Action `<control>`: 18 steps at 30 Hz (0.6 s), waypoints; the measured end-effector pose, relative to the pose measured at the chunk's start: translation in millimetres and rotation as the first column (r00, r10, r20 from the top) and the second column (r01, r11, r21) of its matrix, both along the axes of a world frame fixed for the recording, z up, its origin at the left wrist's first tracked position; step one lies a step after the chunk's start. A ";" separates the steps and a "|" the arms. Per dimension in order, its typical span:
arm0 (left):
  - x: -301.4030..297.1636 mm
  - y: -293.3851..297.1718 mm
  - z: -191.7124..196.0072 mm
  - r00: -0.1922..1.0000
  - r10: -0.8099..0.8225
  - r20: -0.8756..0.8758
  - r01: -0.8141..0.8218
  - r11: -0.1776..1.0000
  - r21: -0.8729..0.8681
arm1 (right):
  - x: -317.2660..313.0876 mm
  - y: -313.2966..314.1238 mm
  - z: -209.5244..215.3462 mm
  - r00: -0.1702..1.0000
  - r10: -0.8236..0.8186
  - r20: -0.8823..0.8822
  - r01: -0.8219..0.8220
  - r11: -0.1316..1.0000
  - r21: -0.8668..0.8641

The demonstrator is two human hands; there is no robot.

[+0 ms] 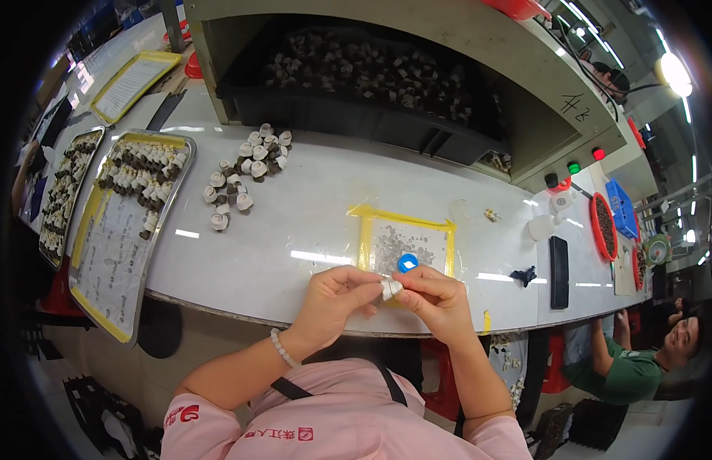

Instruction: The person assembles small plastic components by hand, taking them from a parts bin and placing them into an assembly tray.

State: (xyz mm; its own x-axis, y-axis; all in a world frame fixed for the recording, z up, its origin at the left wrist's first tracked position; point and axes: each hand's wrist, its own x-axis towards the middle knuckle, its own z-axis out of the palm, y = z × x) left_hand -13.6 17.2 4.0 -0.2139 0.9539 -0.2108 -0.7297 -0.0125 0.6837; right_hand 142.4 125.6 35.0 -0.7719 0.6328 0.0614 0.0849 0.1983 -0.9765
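Both my hands meet over the near edge of the table around a small white rolled piece (390,289). My left hand (337,300) pinches it from the left side, and my right hand (435,300) grips it from the right with thumb and fingertips. Its lower part is hidden by the fingers. Just beyond my hands is a small round blue cap (407,263) with something white in it. The cap rests on a stained white sheet (439,239) edged with yellow tape. Farther left stands a loose group of white-topped, dark-bottomed pieces (258,153).
To the left, a metal tray (126,253) holds rows of similar pieces, with another filled tray (65,199) beyond. A black bin (356,123) of pieces sits under a shelf at the back. A phone-like black slab (559,272) and white bottle (541,226) lie right. A person in green (624,374) sits at right.
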 end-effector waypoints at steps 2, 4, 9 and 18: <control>-3.9 -1.2 3.5 0.997 -0.032 0.068 0.035 0.998 -0.045 | -1.2 -2.4 1.0 1.000 -0.017 -0.017 0.017 1.000 -0.005; -10.0 -3.8 2.9 0.989 -0.055 0.140 0.068 0.993 -0.093 | -3.7 -7.8 9.5 1.000 0.014 0.012 -0.016 0.972 0.234; -14.7 -8.2 4.1 0.963 -0.210 0.169 0.221 0.974 -0.054 | 1.1 -11.5 4.9 0.999 0.041 -0.025 -0.027 0.913 0.408; 1.1 -10.1 4.9 0.977 -0.092 -0.194 0.085 0.996 -0.041 | 7.1 -16.5 0.5 0.999 -0.020 0.041 0.007 0.949 0.314</control>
State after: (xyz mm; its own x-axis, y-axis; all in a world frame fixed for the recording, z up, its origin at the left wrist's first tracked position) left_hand -12.5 7.0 8.9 -0.1690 0.9642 -0.2042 -0.5789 0.0705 0.8123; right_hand 149.5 109.1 35.5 -0.7697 0.5972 0.2256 0.1304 0.4930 -0.8602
